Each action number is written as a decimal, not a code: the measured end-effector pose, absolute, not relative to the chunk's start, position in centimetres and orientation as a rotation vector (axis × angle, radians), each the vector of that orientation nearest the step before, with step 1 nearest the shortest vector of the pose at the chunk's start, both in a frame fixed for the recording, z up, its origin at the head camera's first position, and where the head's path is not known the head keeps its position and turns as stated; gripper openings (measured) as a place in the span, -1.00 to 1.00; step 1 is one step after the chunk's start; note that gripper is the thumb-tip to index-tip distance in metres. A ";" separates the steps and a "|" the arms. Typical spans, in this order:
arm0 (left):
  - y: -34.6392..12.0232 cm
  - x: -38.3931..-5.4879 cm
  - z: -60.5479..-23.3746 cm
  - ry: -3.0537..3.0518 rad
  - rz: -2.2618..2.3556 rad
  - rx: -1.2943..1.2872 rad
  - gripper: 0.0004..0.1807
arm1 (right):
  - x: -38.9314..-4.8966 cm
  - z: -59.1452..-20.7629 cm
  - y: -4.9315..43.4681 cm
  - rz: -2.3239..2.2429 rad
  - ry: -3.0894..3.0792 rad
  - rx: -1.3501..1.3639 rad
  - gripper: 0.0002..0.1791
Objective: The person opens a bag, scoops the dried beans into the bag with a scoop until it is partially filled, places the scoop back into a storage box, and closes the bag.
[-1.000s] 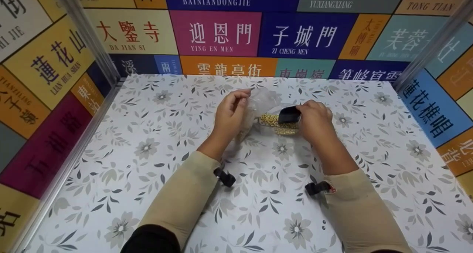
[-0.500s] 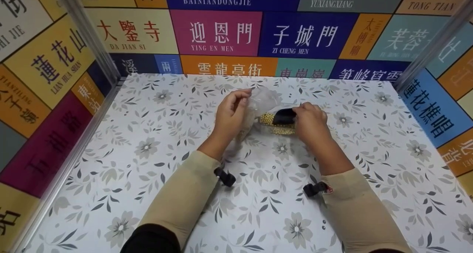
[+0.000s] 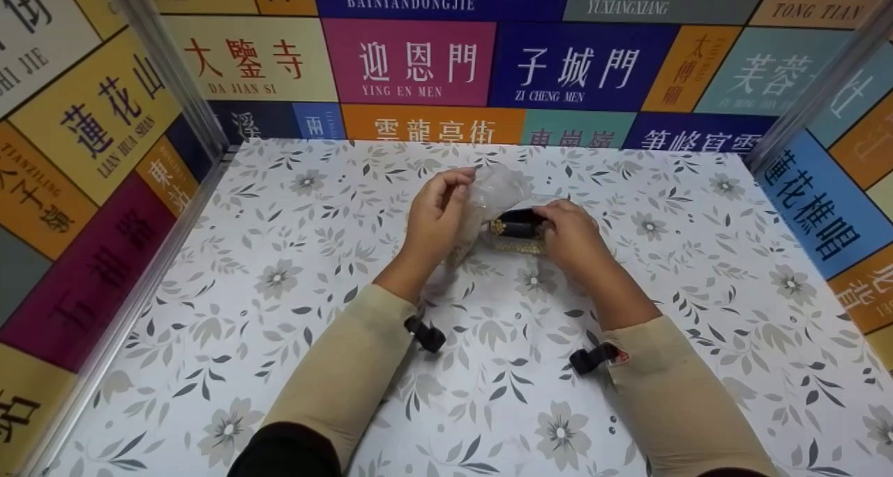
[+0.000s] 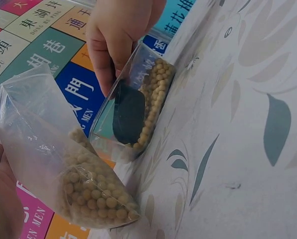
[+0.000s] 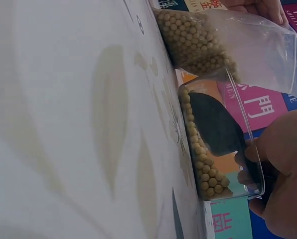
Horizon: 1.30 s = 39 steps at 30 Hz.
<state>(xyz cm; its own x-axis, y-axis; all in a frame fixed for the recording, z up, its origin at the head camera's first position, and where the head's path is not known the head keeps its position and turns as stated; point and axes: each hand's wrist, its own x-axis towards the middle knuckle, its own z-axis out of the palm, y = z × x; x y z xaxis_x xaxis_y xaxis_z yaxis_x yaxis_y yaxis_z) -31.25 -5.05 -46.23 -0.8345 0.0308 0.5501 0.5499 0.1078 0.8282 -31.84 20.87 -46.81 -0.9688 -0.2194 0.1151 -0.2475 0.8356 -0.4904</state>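
Note:
My left hand (image 3: pixel 438 205) grips the clear plastic bag (image 4: pixel 44 124) by its side, its mouth standing up and slightly open. Round yellow soybeans (image 4: pixel 93 196) fill the bag's lower part. Right beside it, on the table, is a clear rectangular box (image 4: pixel 144 56) with a layer of soybeans (image 5: pixel 206 172) at the bottom. With the fingers of my right hand (image 3: pixel 575 236) I pinch the handle of a black scoop (image 5: pixel 216 122). The scoop's blade is down inside the box, against the beans. My right fingers reach over the box's rim at its right end.
A white table (image 3: pixel 488 386) with a grey leaf and flower print lies under everything. Panels with coloured signs (image 3: pixel 411 62) wall off its back and both sides. Black straps with small mounts (image 3: pixel 427 334) sit at both sleeve cuffs.
My right hand has moved left and slightly down, pushing the scoop deeper among the beans toward the bag side of the box. The left hand and bag have stayed in place.

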 end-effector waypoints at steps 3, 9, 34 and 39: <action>-5.1 -31.2 -46.2 -1.997 -1.771 -0.576 -0.79 | -32.0 -47.0 21.0 0.910 -2.940 0.362 -0.49; -5.1 -31.3 -46.3 -1.978 -1.790 -0.581 -0.80 | -32.2 -47.2 21.5 1.115 -2.895 0.347 -0.52; -5.1 -31.2 -46.2 -1.999 -1.772 -0.576 -0.78 | -32.2 -45.6 23.4 1.330 -2.717 0.187 -0.55; -5.0 -31.3 -46.2 -1.984 -1.769 -0.574 -0.79 | -32.0 -44.9 23.5 1.310 -2.672 0.202 -0.54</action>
<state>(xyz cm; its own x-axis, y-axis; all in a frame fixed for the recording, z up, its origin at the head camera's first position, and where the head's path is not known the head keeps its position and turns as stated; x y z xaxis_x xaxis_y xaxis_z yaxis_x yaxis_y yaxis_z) -31.26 -5.03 -46.18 -0.8270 0.0281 0.5616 0.5611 0.1059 0.8209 -31.99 23.46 -44.88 -0.9783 -0.0508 0.2008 -0.1898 0.6077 -0.7712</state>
